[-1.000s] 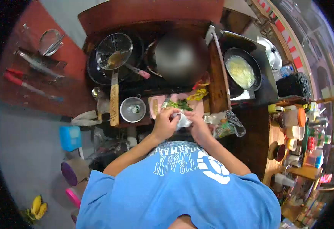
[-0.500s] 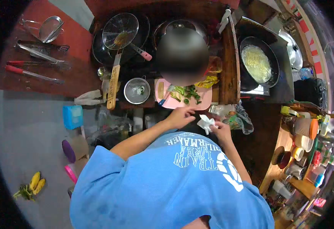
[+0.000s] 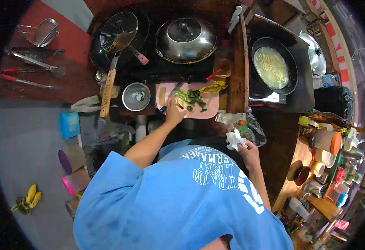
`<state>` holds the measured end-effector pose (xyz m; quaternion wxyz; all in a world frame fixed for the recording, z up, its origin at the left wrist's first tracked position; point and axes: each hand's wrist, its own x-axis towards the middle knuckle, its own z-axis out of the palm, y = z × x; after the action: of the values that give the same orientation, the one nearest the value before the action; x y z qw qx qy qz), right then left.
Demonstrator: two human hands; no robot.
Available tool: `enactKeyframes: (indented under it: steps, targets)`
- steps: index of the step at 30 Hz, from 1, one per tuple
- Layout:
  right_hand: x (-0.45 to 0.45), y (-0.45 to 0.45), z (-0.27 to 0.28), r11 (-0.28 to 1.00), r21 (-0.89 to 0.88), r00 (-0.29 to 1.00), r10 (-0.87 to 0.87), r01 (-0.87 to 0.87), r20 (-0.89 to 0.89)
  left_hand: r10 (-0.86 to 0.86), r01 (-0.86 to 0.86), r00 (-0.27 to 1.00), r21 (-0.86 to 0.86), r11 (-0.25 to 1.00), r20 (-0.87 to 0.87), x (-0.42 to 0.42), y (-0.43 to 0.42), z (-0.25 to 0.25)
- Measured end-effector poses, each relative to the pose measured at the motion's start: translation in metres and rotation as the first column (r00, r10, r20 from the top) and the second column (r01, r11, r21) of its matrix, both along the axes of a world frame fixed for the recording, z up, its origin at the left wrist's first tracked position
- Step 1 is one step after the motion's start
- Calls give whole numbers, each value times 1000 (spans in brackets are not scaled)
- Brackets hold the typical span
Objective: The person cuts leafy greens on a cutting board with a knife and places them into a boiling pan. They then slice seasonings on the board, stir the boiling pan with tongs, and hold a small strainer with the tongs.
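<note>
My left hand is at the near left edge of the pink cutting board, its fingers closed over a knife with a blue handle. The blade points away across the board, and my hand covers part of the handle. Just right of it lie chopped green vegetables. A yellow crumpled wrapper rests at the board's far right. Between the fingers of my right hand is a crumpled white tissue, held in the air right of the board and close to my body.
Noodles sit in bubbling oil in a black pan at right. A lidded wok stands behind the board. A strainer is left of it, and a wire skimmer lies over another pan. Plastic bags hang near my right hand.
My left hand has moved forward and left onto the knife. My right hand, still pinching the tissue, has shifted slightly right. The view has moved, now showing the wok lid.
</note>
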<state>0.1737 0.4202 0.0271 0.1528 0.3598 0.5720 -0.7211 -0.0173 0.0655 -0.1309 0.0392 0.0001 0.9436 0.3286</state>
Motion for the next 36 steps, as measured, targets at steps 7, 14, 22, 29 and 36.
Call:
enactKeyframes:
  steps: [7, 14, 22, 29, 36]
  targets:
    - [21, 22, 10, 1000, 28, 999, -13, 12, 43, 14, -9, 991, -37, 999, 134, -41, 41, 48]
    - [46, 43, 0, 990, -73, 993, -120, 119, -2, 2, 96, 955, -317, 944, 297, -52, 91, 61]
    - [48, 53, 1, 992, 77, 988, -111, 103, 105, -43, 75, 987, -207, 976, 152, -58, 85, 22]
    - [46, 50, -5, 987, 131, 992, -103, 93, 69, 70, -70, 994, -8, 998, 88, -68, 56, -2]
    - [37, 51, 1, 987, 160, 994, -21, 5, 104, -60, 64, 990, -26, 998, 128, -75, 28, 7]
